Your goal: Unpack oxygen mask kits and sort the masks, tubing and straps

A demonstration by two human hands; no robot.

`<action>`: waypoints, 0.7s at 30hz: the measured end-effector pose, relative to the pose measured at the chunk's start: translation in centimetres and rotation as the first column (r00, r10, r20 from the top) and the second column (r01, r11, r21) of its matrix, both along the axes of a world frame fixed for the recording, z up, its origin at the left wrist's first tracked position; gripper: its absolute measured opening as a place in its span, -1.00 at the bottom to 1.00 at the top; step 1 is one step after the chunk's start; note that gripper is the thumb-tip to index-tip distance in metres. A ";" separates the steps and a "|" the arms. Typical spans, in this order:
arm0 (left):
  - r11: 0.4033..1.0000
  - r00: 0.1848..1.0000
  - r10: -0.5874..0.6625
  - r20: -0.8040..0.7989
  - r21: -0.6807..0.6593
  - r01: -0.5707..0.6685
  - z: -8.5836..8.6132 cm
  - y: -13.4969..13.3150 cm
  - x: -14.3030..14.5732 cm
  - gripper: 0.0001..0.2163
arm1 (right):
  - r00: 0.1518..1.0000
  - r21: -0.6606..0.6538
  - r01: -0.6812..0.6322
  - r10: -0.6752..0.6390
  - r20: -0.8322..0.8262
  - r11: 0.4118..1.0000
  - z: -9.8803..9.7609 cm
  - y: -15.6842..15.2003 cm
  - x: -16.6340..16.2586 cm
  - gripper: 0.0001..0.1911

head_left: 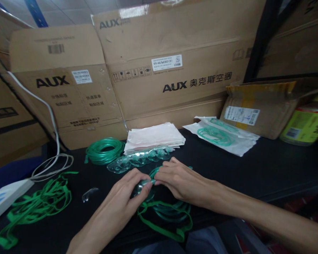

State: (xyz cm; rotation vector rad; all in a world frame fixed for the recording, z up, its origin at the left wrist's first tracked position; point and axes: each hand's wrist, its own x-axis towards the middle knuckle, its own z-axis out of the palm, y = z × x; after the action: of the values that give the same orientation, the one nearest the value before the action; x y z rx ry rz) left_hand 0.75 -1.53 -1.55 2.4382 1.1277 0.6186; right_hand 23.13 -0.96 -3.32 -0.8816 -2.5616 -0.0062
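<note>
- Head view: left hand [129, 187] clamps a clear mask [137, 189] at lower centre, thumb against fingers.
- Right hand [178, 178], just beside it, pinches a green tube [154, 172].
- Green strap [178, 233] loops out below both hands.
- Nested masks [141, 158], coil [104, 151] and white stack [155, 137] lie mid-frame.
- Strap heap [45, 199] lies lower left; packet [222, 135], right of centre.

L hand [134, 187] & R hand [180, 180] both bare w/ slim, longish fingers [138, 176], thin forearms [249, 204] behind the fingers bare as far as visible, &, below the fingers, nearer the body, softly folded grey-blue cloth [204, 241], prob. clothing, too blurry to ID.
</note>
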 end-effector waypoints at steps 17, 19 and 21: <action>0.956 0.963 0.231 -0.136 0.218 -0.199 -0.1 0.7 -4.4 -0.67 | 0.980 0.022 0.198 -0.198 -0.010 0.980 1.9 -0.5 3.0 -0.70; 0.937 0.963 0.240 -0.125 0.289 -0.196 0.5 0.8 -3.7 -0.63 | 0.963 0.011 0.265 -0.264 -0.055 0.964 2.2 -0.5 4.7 -0.69; 0.933 0.969 0.216 -0.124 0.320 -0.167 1.0 0.7 -2.6 -0.61 | 0.944 -0.021 0.319 -0.320 -0.075 0.947 2.4 -0.4 6.5 -0.66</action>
State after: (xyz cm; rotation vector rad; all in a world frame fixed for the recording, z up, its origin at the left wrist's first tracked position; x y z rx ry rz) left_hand -1.82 -0.83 -0.56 2.6980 1.4424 0.7177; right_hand 29.62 -1.39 -0.94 -1.2662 -2.3214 -0.0568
